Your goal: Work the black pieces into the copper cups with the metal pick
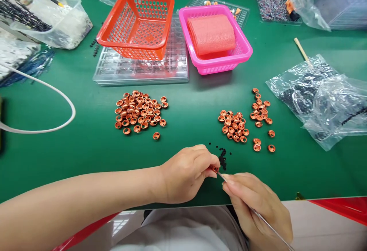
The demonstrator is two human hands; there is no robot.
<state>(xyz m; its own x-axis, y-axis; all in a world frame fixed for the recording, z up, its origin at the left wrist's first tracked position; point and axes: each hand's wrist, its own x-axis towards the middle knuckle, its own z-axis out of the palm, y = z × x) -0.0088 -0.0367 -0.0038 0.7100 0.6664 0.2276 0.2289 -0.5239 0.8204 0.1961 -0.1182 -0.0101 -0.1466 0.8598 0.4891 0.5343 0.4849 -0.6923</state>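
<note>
Fingers of the left hand are clamped on a copper cup; those of the right hand grip a thin tool, tip at the cup, exact contact unclear. Recommended: brace the cup, align the tool, press lightly. Black bits just beyond should not be brushed. Farther out, loose cups lie piled on the bench.

The left hand pinches a copper-coloured cup while the right hand guides a thin metal tool, its tip apparently at the cup, though fingers partly hide it. Small black discs lie just beyond, near copper cups.
</note>
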